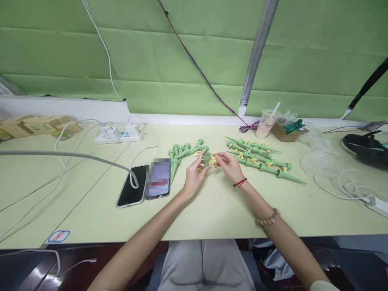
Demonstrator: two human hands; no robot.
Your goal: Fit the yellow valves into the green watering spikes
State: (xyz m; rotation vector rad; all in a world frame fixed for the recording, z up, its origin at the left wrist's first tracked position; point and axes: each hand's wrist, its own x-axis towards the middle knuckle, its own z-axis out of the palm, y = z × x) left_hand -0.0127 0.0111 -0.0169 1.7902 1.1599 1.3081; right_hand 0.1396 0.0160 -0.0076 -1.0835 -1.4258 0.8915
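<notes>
Green spikes (260,158) looked moulded plastic, matt, smooth; same for the one pinched in the left hand (194,174). Small yellow clips (213,160) also plastic, by the right hand (230,165). Tabletop (212,210) pale laminate, smooth, faint sheen. Phones (133,186) had glossy glass faces. Cup (266,123) clear plastic. Box (286,132) brown cardboard, matt. Bags (318,153) thin, crinkled, shiny film.

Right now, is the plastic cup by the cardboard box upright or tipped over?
Upright: the plastic cup stands on the table, straw sticking up, beside the cardboard box.
</notes>
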